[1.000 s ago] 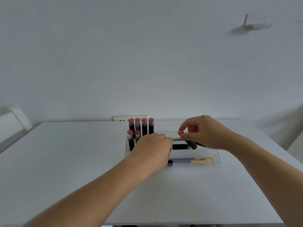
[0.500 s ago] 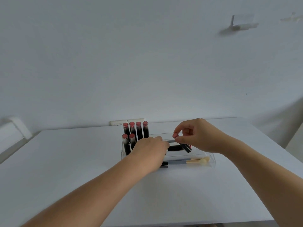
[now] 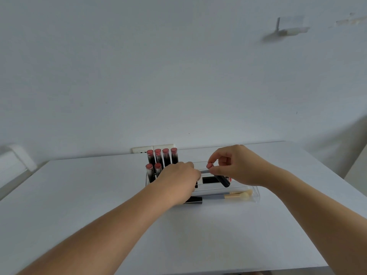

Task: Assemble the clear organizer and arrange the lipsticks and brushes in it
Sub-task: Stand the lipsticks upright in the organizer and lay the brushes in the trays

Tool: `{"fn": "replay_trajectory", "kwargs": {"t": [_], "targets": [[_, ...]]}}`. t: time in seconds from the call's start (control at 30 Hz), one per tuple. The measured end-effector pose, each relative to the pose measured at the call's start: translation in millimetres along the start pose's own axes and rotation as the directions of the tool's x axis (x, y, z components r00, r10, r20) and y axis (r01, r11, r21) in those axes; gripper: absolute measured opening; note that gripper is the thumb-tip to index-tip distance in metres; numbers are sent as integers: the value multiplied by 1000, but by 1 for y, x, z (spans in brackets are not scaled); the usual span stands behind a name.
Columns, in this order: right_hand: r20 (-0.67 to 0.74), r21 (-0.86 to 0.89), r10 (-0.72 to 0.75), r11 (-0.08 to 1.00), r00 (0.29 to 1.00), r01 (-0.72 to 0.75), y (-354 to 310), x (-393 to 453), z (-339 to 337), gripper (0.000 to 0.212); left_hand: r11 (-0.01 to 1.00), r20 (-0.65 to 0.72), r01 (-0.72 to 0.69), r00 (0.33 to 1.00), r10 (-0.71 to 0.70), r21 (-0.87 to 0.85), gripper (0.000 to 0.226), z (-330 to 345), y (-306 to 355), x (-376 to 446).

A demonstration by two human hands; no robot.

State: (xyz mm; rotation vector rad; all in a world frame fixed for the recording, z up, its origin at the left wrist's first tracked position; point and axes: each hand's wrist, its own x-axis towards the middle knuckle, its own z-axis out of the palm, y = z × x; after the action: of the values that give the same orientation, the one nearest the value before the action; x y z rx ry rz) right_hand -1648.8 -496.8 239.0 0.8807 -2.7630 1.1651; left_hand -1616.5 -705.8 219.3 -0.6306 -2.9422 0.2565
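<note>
Right hand (image 3: 238,167) palm down, wrist raised, thumb and forefinger pinching a tilted lipstick (image 3: 219,175) over the clear organizer (image 3: 256,193) on the desk (image 3: 79,195); left hand (image 3: 176,181) palm down on the organizer, grip hidden; six lipsticks (image 3: 161,157) upright at back left

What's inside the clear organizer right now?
Six upright lipsticks at the clear organizer's left, one lying flat, brushes in front. The left hand covers the middle.

White table (image 3: 79,195) under both hands, wall socket plate (image 3: 153,149) just beyond them, white wall fixture (image 3: 288,29) high above the right hand
</note>
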Motion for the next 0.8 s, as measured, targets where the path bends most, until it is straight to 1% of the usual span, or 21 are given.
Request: {"fn": "replay_trajectory", "kwargs": {"t": [0.13, 0.23, 0.37, 0.5, 0.57, 0.7, 0.8], "targets": [[8, -1, 3, 1000, 1000, -3, -1, 0, 0, 5, 999, 0, -9, 1000, 9, 49, 17, -4, 3, 0], [9, -4, 8, 1000, 1000, -8, -1, 0, 0, 5, 998, 4, 29, 1000, -29, 64, 13, -6, 5, 1], [11, -5, 19, 1000, 1000, -19, -1, 0, 2, 6, 996, 8, 77, 997, -78, 34, 16, -6, 6, 1], [12, -16, 18, 1000, 1000, -18, 0, 1, 3, 6, 998, 39, 56, 998, -57, 25, 30, -3, 7, 3], [13, -19, 20, 1000, 1000, -20, 0, 1, 3, 6, 999, 62, 31, 998, -33, 28, 33, -2, 6, 3], [19, -26, 22, 999, 1000, -21, 1, 1, 3, 5, 998, 85, 7, 996, -12, 66, 30, -4, 8, 2], [18, -39, 16, 999, 1000, -15, 2, 2, 4, 5, 995, 64, 7, 998, -13, 95, 24, -6, 10, 1]]}}
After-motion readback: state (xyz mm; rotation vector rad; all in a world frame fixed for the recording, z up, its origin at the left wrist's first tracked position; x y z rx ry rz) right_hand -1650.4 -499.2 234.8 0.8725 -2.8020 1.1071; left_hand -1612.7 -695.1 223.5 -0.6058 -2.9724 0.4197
